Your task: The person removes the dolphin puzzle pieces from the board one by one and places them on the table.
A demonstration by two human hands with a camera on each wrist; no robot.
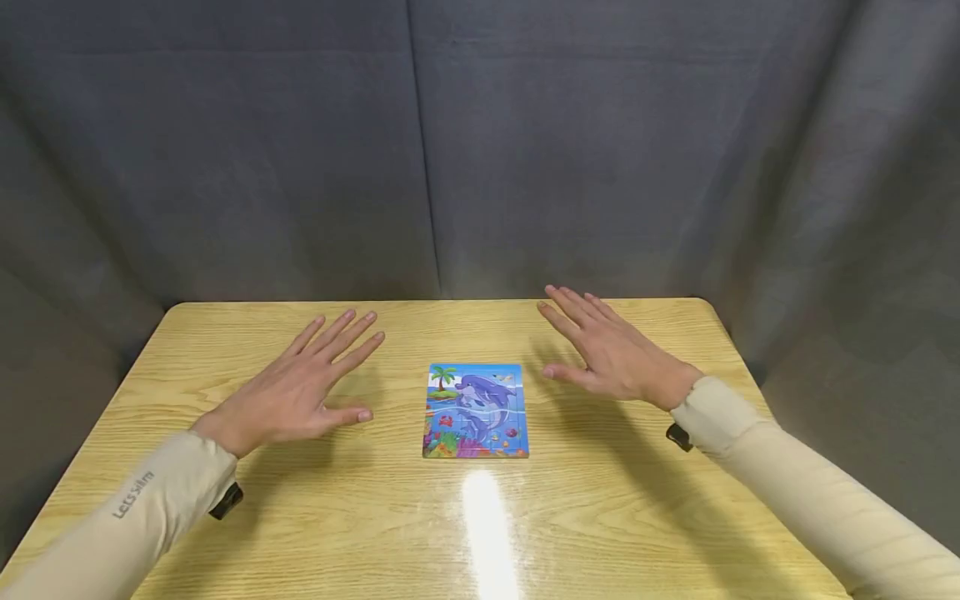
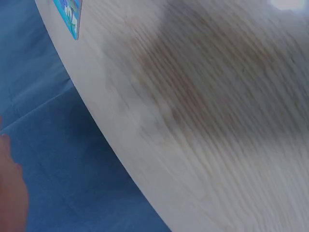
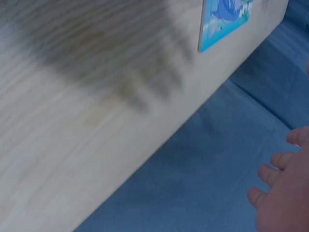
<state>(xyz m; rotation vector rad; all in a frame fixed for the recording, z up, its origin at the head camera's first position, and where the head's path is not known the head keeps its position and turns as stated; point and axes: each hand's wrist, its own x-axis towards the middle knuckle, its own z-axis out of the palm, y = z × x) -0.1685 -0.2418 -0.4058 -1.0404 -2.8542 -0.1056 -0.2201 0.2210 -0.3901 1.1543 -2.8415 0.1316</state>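
A square jigsaw puzzle [image 1: 476, 411] with a dolphin picture lies flat at the middle of the table, its pieces fitted together. To its left my left hand [image 1: 288, 392] hovers above the wood, fingers spread and straight, holding nothing. On the other side my right hand [image 1: 615, 354] is likewise raised with fingers extended, apart from the puzzle. The puzzle's corner [image 2: 70, 17] shows at the top of the left wrist view, and part of the puzzle [image 3: 224, 21] also appears in the right wrist view.
The wooden table [image 1: 337, 517] has its far edge against a grey curtain [image 1: 300, 167], which also hangs at both sides. A bright light reflection [image 1: 487, 533] falls on the wood in front of the puzzle.
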